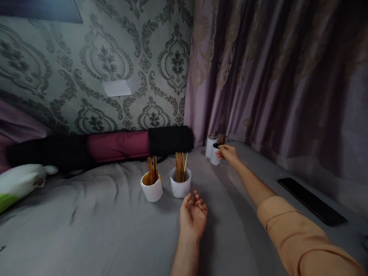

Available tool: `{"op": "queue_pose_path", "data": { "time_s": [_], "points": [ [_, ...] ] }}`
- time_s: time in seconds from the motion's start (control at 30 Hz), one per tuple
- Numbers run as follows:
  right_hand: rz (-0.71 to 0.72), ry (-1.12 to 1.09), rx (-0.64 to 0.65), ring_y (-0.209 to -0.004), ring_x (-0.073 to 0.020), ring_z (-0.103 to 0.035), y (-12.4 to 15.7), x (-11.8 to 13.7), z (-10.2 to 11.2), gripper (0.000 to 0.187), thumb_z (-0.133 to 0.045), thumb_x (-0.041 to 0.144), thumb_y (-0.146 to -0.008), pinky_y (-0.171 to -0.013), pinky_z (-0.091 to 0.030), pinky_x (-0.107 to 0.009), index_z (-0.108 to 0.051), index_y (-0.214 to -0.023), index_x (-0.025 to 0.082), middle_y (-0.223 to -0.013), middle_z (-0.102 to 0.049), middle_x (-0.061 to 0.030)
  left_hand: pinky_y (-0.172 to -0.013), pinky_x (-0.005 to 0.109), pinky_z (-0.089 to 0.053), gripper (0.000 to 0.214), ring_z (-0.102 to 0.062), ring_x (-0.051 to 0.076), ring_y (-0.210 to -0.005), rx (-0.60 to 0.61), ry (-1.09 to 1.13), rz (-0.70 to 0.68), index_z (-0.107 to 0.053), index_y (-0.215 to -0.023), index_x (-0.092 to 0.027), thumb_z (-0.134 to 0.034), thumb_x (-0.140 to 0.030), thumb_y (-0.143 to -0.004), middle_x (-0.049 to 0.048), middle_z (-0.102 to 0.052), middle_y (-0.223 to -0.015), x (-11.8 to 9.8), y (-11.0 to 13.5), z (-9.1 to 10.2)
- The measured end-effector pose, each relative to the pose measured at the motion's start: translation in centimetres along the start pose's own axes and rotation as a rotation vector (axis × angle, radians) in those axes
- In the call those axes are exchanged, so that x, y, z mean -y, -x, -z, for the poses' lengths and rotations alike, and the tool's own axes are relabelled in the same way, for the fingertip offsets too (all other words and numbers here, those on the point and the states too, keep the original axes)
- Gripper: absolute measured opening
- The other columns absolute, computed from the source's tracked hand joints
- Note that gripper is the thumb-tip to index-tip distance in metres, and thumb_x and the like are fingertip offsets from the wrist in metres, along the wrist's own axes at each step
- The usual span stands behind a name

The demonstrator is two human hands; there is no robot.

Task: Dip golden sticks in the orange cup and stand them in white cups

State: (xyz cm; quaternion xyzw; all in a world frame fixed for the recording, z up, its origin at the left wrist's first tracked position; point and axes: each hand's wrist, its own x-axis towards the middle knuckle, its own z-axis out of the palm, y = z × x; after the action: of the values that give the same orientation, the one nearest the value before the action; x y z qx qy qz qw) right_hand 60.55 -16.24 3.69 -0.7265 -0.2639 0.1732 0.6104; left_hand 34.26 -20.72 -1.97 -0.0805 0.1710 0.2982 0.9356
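My right hand (229,154) reaches out to the far right, its fingers closed at the rim of a small white cup (214,159) with a dark inside. Just behind that cup stands a taller white container (211,147) with thin brown sticks in it. More brown sticks (222,138) show behind my fingers; what holds them is hidden. Palm up, my left hand (194,215) rests loosely curled and holds nothing. Near its fingertips is a white cup (180,188) of thin sticks (180,168). To the left, another white cup (152,191) with a yellowish inside holds several sticks (153,168).
A long black and maroon roll (120,145) lies along the patterned wall. At the left is a white and green plush item (21,182). A flat black object (312,200) lies at the right near the purple curtain (258,76). Grey cloth (86,230) covers the surface.
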Motion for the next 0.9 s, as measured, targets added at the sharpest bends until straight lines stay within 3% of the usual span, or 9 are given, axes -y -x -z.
{"op": "queue_pose_path", "data": {
  "time_s": [0.3,0.43,0.67,0.9],
  "points": [
    [0.045,-0.071,-0.040,-0.039,-0.0068,-0.052,1.1,1.3,-0.1,0.013,-0.048,0.023,-0.079,-0.035,-0.038,-0.015,-0.055,-0.084,0.015,-0.055,-0.061,-0.0025,-0.047,0.018,-0.036,0.009,-0.044,0.006,-0.053,-0.006,-0.001,-0.034,-0.053,-0.080,-0.011,-0.051,-0.017,-0.073,0.0011,-0.048,-0.066,-0.3,0.1,-0.2],
    [0.057,-0.120,0.006,-0.039,-0.0066,-0.052,2.1,2.0,-0.8,0.012,-0.048,0.023,-0.078,-0.035,-0.037,-0.016,-0.056,-0.081,0.015,-0.055,-0.060,-0.0017,-0.047,0.018,-0.036,0.009,-0.045,0.006,-0.054,-0.005,-0.001,-0.039,-0.053,-0.080,-0.011,-0.051,-0.016,-0.073,0.0009,-0.047,-0.066,-0.4,0.2,-0.2],
    [0.056,-0.117,0.211,-0.041,-0.0065,-0.053,4.7,2.0,-2.6,0.014,-0.049,0.026,-0.078,-0.037,-0.038,-0.016,-0.057,-0.081,0.014,-0.058,-0.059,-0.0011,-0.047,0.018,-0.036,0.009,-0.044,0.006,-0.054,-0.001,0.010,-0.054,-0.053,-0.080,-0.011,-0.051,-0.016,-0.072,0.0009,-0.048,-0.066,-0.6,0.2,-0.1],
    [0.084,-0.083,0.518,-0.044,-0.0069,-0.053,7.9,1.2,-4.0,0.025,-0.054,0.037,-0.074,-0.039,-0.037,-0.017,-0.057,-0.083,0.014,-0.060,-0.060,-0.0008,-0.046,0.018,-0.035,0.009,-0.043,0.006,-0.052,0.010,0.021,-0.056,-0.053,-0.079,-0.011,-0.051,-0.016,-0.072,0.0007,-0.048,-0.065,-0.8,0.3,0.0]
  ]
}}
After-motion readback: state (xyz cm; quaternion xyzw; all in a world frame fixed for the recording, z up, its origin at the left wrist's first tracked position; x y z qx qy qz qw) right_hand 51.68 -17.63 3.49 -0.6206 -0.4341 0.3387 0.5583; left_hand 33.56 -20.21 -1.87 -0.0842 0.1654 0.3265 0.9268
